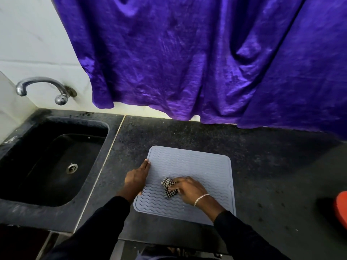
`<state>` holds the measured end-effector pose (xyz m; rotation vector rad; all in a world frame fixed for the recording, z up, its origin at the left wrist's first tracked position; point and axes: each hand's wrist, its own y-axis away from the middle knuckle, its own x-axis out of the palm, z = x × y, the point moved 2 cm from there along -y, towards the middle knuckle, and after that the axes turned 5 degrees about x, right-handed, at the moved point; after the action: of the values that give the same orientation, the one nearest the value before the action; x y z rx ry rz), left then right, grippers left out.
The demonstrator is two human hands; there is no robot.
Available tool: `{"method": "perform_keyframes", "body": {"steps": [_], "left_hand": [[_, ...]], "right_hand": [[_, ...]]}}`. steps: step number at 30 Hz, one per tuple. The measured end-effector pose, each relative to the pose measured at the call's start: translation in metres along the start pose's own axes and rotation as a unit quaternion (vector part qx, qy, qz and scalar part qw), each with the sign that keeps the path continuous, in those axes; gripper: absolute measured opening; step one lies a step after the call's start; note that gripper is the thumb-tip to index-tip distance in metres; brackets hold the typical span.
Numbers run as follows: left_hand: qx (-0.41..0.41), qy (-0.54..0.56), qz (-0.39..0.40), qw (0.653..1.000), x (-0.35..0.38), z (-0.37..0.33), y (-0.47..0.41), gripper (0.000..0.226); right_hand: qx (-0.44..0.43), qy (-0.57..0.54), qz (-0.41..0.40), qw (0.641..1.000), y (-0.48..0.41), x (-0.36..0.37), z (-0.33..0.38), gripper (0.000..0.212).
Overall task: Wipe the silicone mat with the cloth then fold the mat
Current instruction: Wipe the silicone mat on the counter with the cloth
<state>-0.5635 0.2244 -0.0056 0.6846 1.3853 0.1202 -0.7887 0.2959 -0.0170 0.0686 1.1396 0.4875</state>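
Head cam only. Silicone mat (206, 166) lies flat on the dark speckled counter (272, 156), just right of the sink (28, 147) and near the front edge. Grey-blue, wavy ridges up, rounded corners, not folded anywhere I can see.

I see the left hand (137, 178) on the mat's left edge, around mid-height. Fingers are straight and together, pointing away from the body, tips on the rim. It rests flat there, grasping nothing.

Right hand (189, 188) is on the mat, left of centre in the near half. Its fingers curl over the cloth (169, 186) and grasp it. The cloth is black-and-white check, bunched small, sticking out on the hand's left side and touching the ridges. The two hands are close but apart. The cloth sits between them.

There is a silver bracelet (201, 198) on the right wrist and dark sleeves on both arms.

Rest of the view:
- The sink basin is black, with a metal drain (72, 167) in the bottom.
- A chrome tap (41, 85) on the white tiled wall (28, 34) has its spout out over the sink's left side.
- A purple curtain (187, 53) hangs behind, its hem just above the counter's back edge.
- A red object (340, 207) is cut off at the right edge. I can't tell what it is.
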Motion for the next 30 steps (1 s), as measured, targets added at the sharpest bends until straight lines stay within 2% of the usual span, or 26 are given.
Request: {"method": "perform_keyframes", "body": {"steps": [4, 7, 10, 14, 17, 20, 25, 30], "left_hand": [[0.006, 0.002, 0.004, 1.0, 0.002, 0.002, -0.001, 0.113], [0.009, -0.006, 0.002, 1.0, 0.004, 0.003, -0.002, 0.1], [0.006, -0.001, 0.003, 1.0, 0.007, 0.0, -0.006, 0.098], [0.01, -0.027, -0.012, 1.0, 0.005, -0.002, -0.006, 0.097], [0.022, -0.054, -0.018, 0.998, 0.005, -0.002, -0.005, 0.106], [0.038, -0.066, -0.009, 0.997, 0.006, -0.002, -0.003, 0.101], [0.056, -0.078, 0.007, 0.995, 0.004, -0.003, -0.001, 0.109], [0.05, -0.079, 0.005, 0.996, 0.005, -0.005, -0.003, 0.105]], "right_hand": [[0.014, 0.004, 0.025, 1.0, 0.006, -0.008, -0.014, 0.048], [0.05, 0.021, 0.029, 0.998, 0.008, -0.016, -0.022, 0.045], [0.072, 0.017, 0.016, 0.997, 0.008, -0.024, -0.025, 0.047], [0.052, 0.007, 0.004, 0.999, 0.006, -0.023, -0.016, 0.047], [0.04, 0.008, 0.017, 0.999, 0.012, -0.01, -0.017, 0.051], [0.031, -0.018, 0.003, 0.999, 0.022, -0.003, -0.028, 0.046], [0.061, -0.013, 0.005, 0.998, 0.032, -0.009, -0.046, 0.05], [0.088, 0.004, 0.018, 0.996, 0.026, -0.023, -0.045, 0.045]]}}
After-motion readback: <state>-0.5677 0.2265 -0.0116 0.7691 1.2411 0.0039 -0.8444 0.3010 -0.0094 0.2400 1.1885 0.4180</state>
